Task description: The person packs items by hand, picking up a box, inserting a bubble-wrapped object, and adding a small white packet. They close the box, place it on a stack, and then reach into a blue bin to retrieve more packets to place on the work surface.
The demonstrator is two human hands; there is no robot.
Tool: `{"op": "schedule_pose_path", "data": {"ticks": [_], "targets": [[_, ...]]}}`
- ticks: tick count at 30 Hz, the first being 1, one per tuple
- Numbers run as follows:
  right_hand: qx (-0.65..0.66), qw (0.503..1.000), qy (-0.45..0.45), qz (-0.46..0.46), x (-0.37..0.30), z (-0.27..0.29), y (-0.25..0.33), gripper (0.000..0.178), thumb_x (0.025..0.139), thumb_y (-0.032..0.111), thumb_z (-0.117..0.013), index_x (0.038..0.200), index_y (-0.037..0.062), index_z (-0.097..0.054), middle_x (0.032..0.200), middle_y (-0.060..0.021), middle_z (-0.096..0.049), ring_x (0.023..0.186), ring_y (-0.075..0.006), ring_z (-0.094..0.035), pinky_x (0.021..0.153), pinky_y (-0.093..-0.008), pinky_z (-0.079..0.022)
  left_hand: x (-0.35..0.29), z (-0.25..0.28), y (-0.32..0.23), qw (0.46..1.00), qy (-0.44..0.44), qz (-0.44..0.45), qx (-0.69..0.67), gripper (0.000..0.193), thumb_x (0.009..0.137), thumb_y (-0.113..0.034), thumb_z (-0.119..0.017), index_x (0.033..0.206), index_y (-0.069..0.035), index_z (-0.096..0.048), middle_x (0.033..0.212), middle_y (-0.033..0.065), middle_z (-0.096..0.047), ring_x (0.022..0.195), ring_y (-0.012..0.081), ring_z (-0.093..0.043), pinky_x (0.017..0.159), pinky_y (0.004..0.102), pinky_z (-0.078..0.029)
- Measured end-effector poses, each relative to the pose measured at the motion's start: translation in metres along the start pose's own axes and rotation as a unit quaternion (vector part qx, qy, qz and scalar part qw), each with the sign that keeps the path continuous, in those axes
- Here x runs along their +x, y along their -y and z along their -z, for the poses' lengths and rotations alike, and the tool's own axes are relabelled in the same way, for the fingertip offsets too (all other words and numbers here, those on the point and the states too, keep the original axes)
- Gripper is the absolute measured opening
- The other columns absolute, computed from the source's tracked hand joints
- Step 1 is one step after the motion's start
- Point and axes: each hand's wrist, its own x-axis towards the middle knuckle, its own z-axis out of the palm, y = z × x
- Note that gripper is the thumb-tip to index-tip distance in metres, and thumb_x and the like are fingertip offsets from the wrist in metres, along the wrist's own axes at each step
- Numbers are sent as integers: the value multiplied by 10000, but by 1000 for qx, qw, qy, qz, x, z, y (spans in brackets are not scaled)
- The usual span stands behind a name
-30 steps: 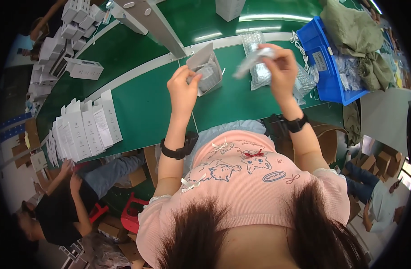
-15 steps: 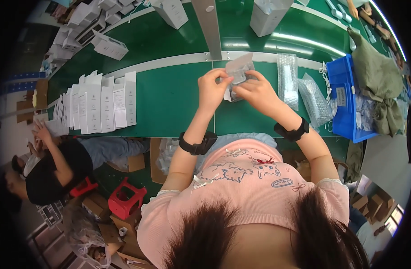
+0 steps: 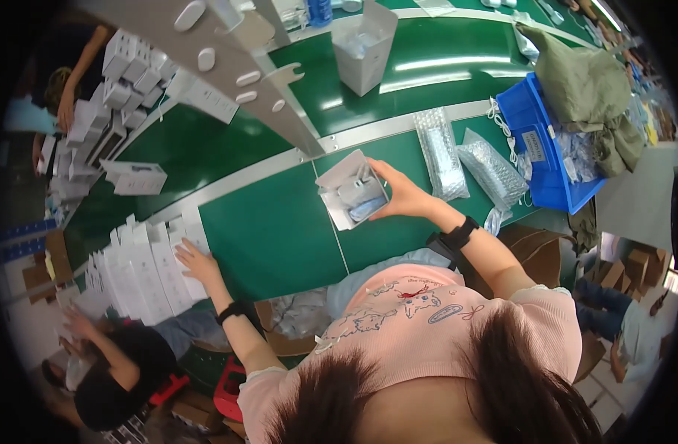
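Observation:
An open white carton (image 3: 337,214) is tilted above the green table, its flaps spread. Bagged items (image 3: 357,196) show inside it, one clear-wrapped and one bluish; their kind I cannot make out. My right hand (image 3: 402,194) grips the carton from its right side, thumb and fingers around the wall. At the left, my left hand (image 3: 196,264) lies with extended fingers against the end of a row of upright white cartons (image 3: 150,270). Its fingertips touch the nearest carton there, without a visible grip.
Two bubble-wrap pouches (image 3: 441,155) lie right of my right hand, before a blue bin (image 3: 548,148) with bagged items and a green cloth (image 3: 587,78). Across a metal rail, another white carton (image 3: 363,52) stands on the far belt. A metal post (image 3: 257,74) rises there. Co-workers sit left and right.
Both hands were together on the small carton. My left hand has let go and moved left to the carton row; my right hand now holds the carton alone. The view has turned.

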Motion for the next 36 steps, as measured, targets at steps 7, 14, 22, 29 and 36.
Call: {"op": "schedule_pose_path", "data": {"ticks": [7,14,22,29,36], "targets": [[181,945,-254,-100,39,117,-6,837,548,82,-767,1256,-4,-331,1214,-123,-448,1017,-225,-520,848,-348,-444,-41,22,-48,999,4,-5,-44,664,775,-14,-493,1365,-169,-232,1399,142,-234,1276,313,-249,903,595,-288],[9,927,-371,50,167,173,-92,817,590,140,-785,1254,33,-320,1166,-123,-464,1087,-231,-455,873,-359,-422,-138,100,-172,975,42,-181,-125,817,655,-108,-689,1355,-157,-270,1345,154,-311,1204,335,-312,879,477,-340],[-250,918,-302,57,166,177,-120,921,630,281,-744,1327,39,-193,1272,-203,-345,1171,-288,-354,947,-359,-320,-115,80,-181,865,164,-230,-415,927,567,-216,-774,1338,-73,-279,1307,177,-341,1147,314,-357,934,401,-328],[-478,823,-54,-302,18,93,-85,788,703,477,-626,1324,131,-287,1038,-278,-470,933,-408,-505,754,-442,-459,-109,24,-189,658,434,-197,-583,757,664,-180,-727,1280,-16,-318,1228,176,-410,1065,258,-463,889,329,-386],[-311,927,-167,-128,-19,107,-101,699,724,193,-618,1309,77,-253,1079,-221,-476,987,-338,-510,816,-423,-445,-122,122,-230,566,256,-260,-739,753,656,-104,-717,1275,-49,-292,1223,133,-404,1073,221,-467,863,321,-406]]}}
